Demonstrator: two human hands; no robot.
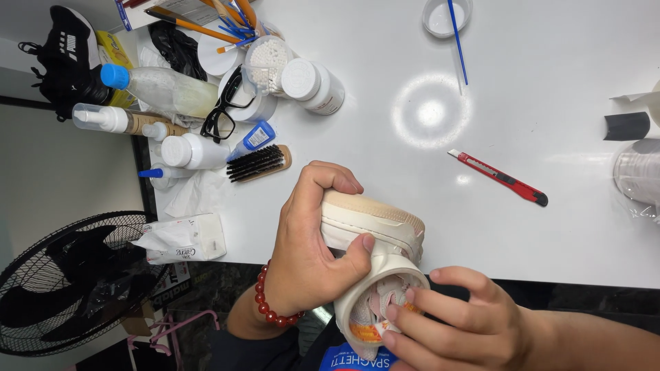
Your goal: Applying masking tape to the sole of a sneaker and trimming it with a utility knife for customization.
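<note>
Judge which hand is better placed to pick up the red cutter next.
Probably the right hand: only its fingertips rest at the shoe opening, and the cutter lies on its side of the table. The left hand is wrapped around the shoe, holding it.

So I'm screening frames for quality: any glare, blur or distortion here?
Head view: a round lamp glare whitens the white table; the shoe, left hand and right hand look sharp and evenly lit; the table edge bows slightly, suggesting a wide lens.
</note>
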